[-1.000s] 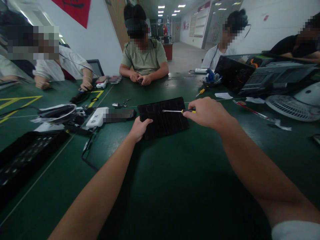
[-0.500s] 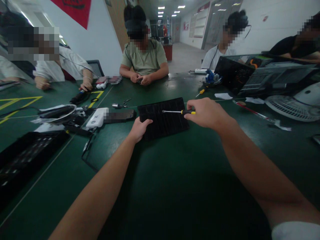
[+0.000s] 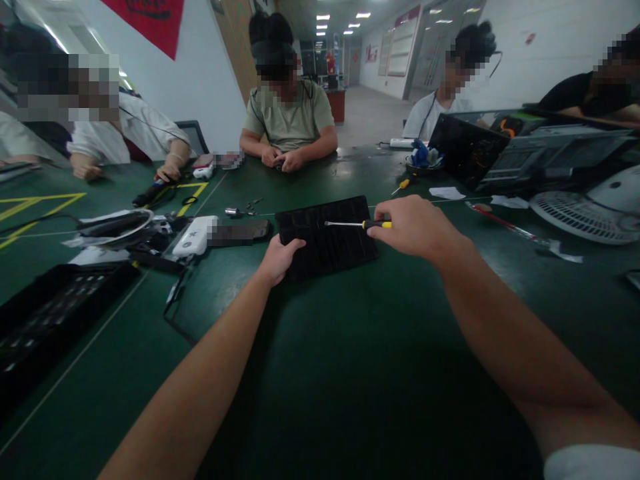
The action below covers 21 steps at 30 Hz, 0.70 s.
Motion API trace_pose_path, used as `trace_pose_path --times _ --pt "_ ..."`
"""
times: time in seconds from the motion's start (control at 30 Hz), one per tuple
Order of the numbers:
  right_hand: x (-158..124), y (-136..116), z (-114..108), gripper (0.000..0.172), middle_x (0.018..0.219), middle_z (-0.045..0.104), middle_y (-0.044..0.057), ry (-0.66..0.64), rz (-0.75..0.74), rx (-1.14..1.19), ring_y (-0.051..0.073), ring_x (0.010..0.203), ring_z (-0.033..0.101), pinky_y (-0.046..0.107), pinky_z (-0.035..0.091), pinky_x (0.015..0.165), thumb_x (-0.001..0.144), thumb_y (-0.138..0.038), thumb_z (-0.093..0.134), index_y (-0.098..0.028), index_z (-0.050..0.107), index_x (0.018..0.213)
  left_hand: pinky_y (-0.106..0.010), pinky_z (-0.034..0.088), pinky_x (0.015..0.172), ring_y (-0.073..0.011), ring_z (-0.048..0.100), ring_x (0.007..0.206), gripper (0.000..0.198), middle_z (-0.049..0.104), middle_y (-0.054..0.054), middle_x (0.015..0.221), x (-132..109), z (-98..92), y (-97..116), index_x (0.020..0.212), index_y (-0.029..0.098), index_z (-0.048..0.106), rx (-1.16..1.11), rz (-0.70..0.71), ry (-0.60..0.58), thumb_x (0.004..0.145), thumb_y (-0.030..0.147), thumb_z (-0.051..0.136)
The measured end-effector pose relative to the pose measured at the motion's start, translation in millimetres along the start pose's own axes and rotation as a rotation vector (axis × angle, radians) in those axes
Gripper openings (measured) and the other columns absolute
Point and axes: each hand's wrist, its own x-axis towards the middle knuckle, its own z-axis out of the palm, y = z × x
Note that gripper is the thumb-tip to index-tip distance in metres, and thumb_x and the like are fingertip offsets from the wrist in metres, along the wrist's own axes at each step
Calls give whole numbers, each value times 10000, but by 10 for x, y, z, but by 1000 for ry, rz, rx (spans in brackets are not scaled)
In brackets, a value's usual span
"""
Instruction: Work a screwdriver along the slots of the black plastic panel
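A flat black rectangular panel (image 3: 345, 248) with raised ribs is tilted above the green table. Its left edge is gripped by my left hand (image 3: 279, 259), thumb on the near face and the other fingers hidden behind. My right hand (image 3: 417, 227) is closed round the black and yellow handle of a screwdriver (image 3: 345, 224). The metal shaft points left across the panel, with its tip over the upper middle of the face; whether the tip touches the panel I cannot tell.
To the left are a white device (image 3: 195, 237), a phone (image 3: 243, 231), cables and a long black tray (image 3: 65, 307). Small metal parts (image 3: 240, 211) lie beyond the panel. A white fan grille (image 3: 580, 213) and a computer case (image 3: 555, 153) stand at right. Several people sit around the table.
My hands, the panel and the screwdriver hold nearly the same place. At the left, a co-worker's hand has shifted slightly left with a dark tool.
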Motion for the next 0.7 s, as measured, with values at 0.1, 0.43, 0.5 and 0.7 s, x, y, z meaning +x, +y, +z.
trace_pose_path --times 0.1,0.43,0.5,0.7 --pt "0 2 -6 331 1120 839 169 -1 2 -3 374 1053 751 446 515 809 1014 -477 692 -232 876 1141 -556 641 1078 -348 812 1084 448 832 -70 1011 -8 -1 7 1022 199 759 2 1 -5 616 332 893" --pt "3 -2 -4 418 1104 845 197 -16 18 5 396 1044 762 475 539 833 1033 -517 641 -224 896 1191 -572 625 1101 -340 812 1039 448 830 -56 963 -12 13 15 1000 194 760 4 6 15 595 335 888" --pt "3 -6 3 434 1092 842 197 -22 20 3 387 1030 761 472 538 832 1044 -523 620 -220 889 1199 -573 623 1103 -336 810 1029 447 829 -54 955 -11 13 11 1001 194 760 7 9 15 597 339 886" --pt "0 0 9 425 1060 827 172 -20 0 15 353 987 748 443 511 803 1063 -503 593 -223 840 1266 -549 644 1060 -335 811 1026 443 823 -63 962 -17 9 22 1014 191 763 13 6 13 610 325 887"
